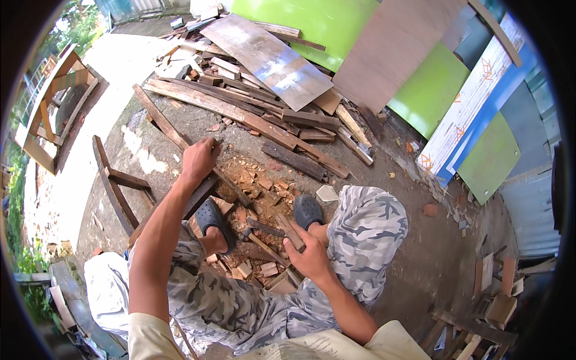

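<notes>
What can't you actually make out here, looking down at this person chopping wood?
All in the head view:
- Tool head: the right hand covers most of the tool it grips, so its kind is unclear.
- Left hand: its fingers wrap the long plank; the grip underneath is hidden.
- Left shoe: partly behind the forearm.
- Wood chips: too small to count.
- Stacked boards, lower right: cut off by the dark fisheye rim.

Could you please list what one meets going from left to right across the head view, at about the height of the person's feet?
Curved wooden frame piece → left hand gripping a long wooden slat → left dark clog → wood chips → right dark clog → camouflage-clad right knee → green panel.
</notes>
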The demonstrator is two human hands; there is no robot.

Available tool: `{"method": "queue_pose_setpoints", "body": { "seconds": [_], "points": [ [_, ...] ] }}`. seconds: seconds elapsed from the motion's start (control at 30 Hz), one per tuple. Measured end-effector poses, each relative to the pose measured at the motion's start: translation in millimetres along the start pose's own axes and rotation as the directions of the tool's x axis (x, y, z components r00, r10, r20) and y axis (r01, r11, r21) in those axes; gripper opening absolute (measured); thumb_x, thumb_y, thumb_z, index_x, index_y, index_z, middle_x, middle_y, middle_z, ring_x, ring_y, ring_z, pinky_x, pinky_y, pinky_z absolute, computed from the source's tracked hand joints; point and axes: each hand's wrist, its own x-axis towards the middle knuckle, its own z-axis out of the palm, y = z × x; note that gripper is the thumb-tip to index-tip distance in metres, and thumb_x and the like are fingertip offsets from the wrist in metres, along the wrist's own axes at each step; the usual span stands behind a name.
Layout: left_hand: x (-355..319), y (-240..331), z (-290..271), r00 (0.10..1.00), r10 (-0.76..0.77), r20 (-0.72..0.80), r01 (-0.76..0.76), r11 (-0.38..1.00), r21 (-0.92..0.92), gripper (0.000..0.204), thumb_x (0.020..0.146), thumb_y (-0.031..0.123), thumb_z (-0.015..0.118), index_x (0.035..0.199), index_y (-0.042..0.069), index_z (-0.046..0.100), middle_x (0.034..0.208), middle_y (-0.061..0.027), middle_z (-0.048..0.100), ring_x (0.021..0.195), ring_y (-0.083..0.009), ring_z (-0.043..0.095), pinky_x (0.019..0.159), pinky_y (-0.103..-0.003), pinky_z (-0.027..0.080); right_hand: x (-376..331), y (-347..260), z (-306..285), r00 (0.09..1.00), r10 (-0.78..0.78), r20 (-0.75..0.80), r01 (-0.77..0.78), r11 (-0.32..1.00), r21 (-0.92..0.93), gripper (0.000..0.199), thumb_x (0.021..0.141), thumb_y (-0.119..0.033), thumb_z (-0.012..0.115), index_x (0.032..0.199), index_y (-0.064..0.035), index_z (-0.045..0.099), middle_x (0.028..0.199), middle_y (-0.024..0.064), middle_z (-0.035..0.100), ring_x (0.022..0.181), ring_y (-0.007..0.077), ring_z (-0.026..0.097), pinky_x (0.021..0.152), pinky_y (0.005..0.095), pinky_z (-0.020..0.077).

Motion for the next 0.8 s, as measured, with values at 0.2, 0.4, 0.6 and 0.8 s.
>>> {"method": "queue_pose_setpoints", "body": {
  "seconds": [0.2, 0.4, 0.6, 0.8],
  "points": [
    [9, -14, -19, 0.965, -0.216, 0.148, 0.234, 0.964, -0.123, 0.047, 0.101, 0.049, 0.053, 0.109, 0.009, 0.076, 0.114, -0.0183, 0.072, 0.097, -0.0318, 0.072, 0.083, -0.047, 0.056, -2, 6, 6, 0.999, 0.039, 0.005, -0.039, 0.999, -0.011, 0.047, 0.092, -0.02, 0.069, 0.133, 0.003, 0.063, 0.112, 0.0202, 0.074, 0.102, 0.0261, 0.072, 0.091, 0.0336, 0.0538],
    [8, -17, -24, 0.879, 0.062, 0.474, -0.118, 0.989, 0.089, 0.028, 0.08, 0.027, 0.075, 0.105, 0.013, 0.079, 0.101, -0.0138, 0.075, 0.093, -0.0349, 0.072, 0.082, -0.045, 0.057, 0, 14, 10, 1.0, -0.014, -0.019, 0.014, 0.999, -0.038, 0.046, 0.092, -0.018, 0.07, 0.131, 0.0048, 0.063, 0.112, 0.0212, 0.073, 0.102, 0.0286, 0.072, 0.092, 0.0346, 0.0535],
    [9, -24, -25, 0.923, -0.001, 0.385, 0.038, 0.995, -0.089, 0.026, 0.082, 0.028, 0.076, 0.101, 0.011, 0.079, 0.094, -0.0151, 0.076, 0.087, -0.0335, 0.073, 0.081, -0.042, 0.058, -1, 3, 17, 1.0, -0.016, 0.011, 0.016, 0.999, -0.036, 0.045, 0.092, -0.018, 0.07, 0.128, 0.007, 0.063, 0.107, 0.0228, 0.074, 0.101, 0.0307, 0.072, 0.092, 0.0361, 0.0535],
    [6, -47, -21, 0.881, -0.316, 0.352, 0.456, 0.763, -0.457, 0.048, 0.1, 0.045, 0.061, 0.095, 0.001, 0.077, 0.092, -0.0131, 0.077, 0.089, -0.0188, 0.074, 0.076, -0.035, 0.055, -6, -8, 27, 0.999, -0.014, 0.043, 0.013, 1.0, 0.025, 0.045, 0.092, -0.019, 0.07, 0.128, 0.0073, 0.064, 0.108, 0.0226, 0.074, 0.102, 0.0302, 0.072, 0.092, 0.0362, 0.0532]
  ]
}}
